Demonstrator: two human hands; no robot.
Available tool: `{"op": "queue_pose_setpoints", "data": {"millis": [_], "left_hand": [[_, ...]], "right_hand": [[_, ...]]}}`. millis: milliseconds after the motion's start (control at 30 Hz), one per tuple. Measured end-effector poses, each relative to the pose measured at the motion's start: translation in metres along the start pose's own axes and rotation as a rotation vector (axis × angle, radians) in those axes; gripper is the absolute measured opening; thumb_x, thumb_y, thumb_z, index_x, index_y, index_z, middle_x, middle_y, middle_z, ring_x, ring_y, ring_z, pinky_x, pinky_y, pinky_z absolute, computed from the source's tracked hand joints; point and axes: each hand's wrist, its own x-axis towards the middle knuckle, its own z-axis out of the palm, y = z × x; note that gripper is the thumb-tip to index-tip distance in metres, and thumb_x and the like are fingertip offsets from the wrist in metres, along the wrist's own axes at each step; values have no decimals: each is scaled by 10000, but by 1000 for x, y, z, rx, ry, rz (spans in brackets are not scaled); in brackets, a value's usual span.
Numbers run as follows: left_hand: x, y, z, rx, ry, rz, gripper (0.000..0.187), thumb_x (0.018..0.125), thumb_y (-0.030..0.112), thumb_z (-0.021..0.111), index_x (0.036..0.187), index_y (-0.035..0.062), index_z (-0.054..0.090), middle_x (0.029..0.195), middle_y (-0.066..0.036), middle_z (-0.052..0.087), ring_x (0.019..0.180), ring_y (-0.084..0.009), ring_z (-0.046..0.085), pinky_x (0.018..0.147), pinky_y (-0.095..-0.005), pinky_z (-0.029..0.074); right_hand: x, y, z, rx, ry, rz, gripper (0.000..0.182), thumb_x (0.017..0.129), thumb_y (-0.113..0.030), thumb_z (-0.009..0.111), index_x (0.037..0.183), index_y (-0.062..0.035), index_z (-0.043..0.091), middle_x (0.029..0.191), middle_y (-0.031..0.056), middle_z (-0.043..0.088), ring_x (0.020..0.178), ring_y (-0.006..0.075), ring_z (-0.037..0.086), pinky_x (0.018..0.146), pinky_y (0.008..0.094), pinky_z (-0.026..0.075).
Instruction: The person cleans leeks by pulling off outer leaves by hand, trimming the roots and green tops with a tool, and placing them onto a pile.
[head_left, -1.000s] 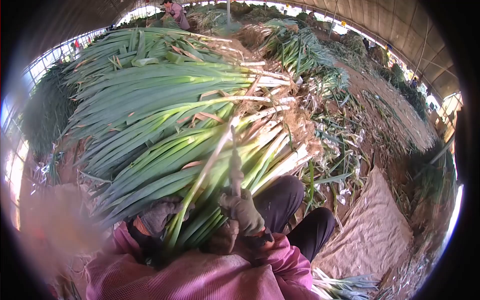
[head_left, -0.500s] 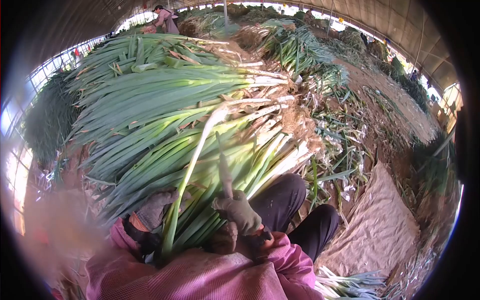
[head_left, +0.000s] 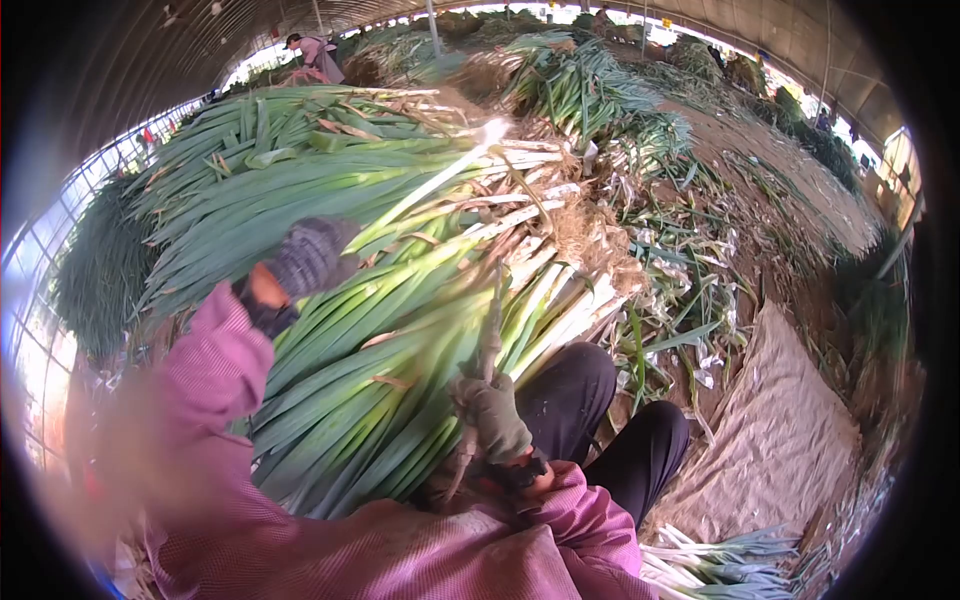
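Note:
My left hand (head_left: pixel 312 258), in a grey knitted glove, is closed around the green leaves of a long green onion (head_left: pixel 430 187). Its bright white end points up and away over the heap. In a greyish glove, my right hand (head_left: pixel 496 415) grips a knife (head_left: pixel 491 335), its narrow blade pointing upward and somewhat blurred. Beneath both hands spreads a large pile of green onions (head_left: pixel 340 350), leaves to the left, white stems and earthy roots (head_left: pixel 600 270) to the right.
A brown cloth (head_left: pixel 765 430) covers the ground at right. Below it lie several cleaned green onions (head_left: pixel 720 565). Peeled scraps (head_left: pixel 680 320) litter the soil beside my dark-trousered knees (head_left: pixel 640 445). Another person (head_left: pixel 318 58) bends over at the far left, and more heaps (head_left: pixel 590 85) stand behind.
My left hand has risen and moved forward from my lap, carrying the green onion up over the pile. My right hand, with the knife, has shifted slightly to the right.

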Motion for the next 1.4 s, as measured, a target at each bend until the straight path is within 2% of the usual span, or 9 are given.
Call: {"op": "queue_pose_setpoints", "data": {"millis": [233,433,600,867,967,1000,1167,1367,1400], "left_hand": [[66,-24,109,330,305,-31,429,705,263,696,1081,66,632,1034,-171,622,972,-352,596,861,-453,479],[64,-14,72,81,-134,-96,558,708,358,738,1115,-2,613,1016,-254,643,958,-394,626,876,-463,485],[43,29,26,-136,-184,-54,582,719,344,767,1119,-49,610,1035,-267,639,947,-390,622,856,-417,482],[12,46,34,-640,-382,299,124,849,92,663,921,-3,632,812,-120,684,742,-230,657,681,-360,490],[10,60,32,-1462,-396,-419,210,871,43,610,1076,31,571,777,-75,697,755,-176,674,702,-293,498],[11,52,41,-1477,-350,-321,358,860,13,601,1192,41,471,752,-63,689,747,-155,680,679,-265,517],[18,47,46,-1347,-250,-226,382,761,38,670,1123,-6,556,715,-91,677,641,-158,639,562,-298,496],[15,43,43,-986,-282,-217,260,788,85,682,1023,-22,648,771,-104,654,721,-184,636,677,-325,509],[8,37,59,-738,-51,-51,324,784,143,698,1050,-29,631,832,-163,646,794,-274,624,746,-387,492]], "right_hand": [[-7,-13,-3,-79,-75,26,118,820,-96,660,891,-22,601,723,1,547,606,101,497,544,256,408],[-10,-11,5,-45,-104,39,140,827,-95,687,835,-18,571,692,7,527,584,104,487,531,264,405],[-12,-12,5,55,-66,21,172,836,-90,678,877,11,544,686,24,519,448,112,459,396,271,378],[-13,-3,10,70,-52,58,224,862,-110,671,972,38,543,648,18,507,335,111,408,311,263,331],[-30,-12,18,61,-140,76,264,867,-112,669,1039,53,555,644,16,515,336,101,403,321,259,331],[-37,-14,21,52,-175,88,282,869,-112,667,1063,60,557,644,16,518,335,97,402,322,260,332],[-63,-16,38,-11,-239,187,322,870,-116,659,1089,87,537,634,27,510,288,123,412,261,276,331],[-56,-11,60,52,-196,215,287,858,-125,677,1022,69,545,639,32,503,290,133,405,270,274,325],[-53,-11,65,81,-125,170,272,855,-128,679,1001,62,550,640,29,505,310,127,409,290,270,331]]}}
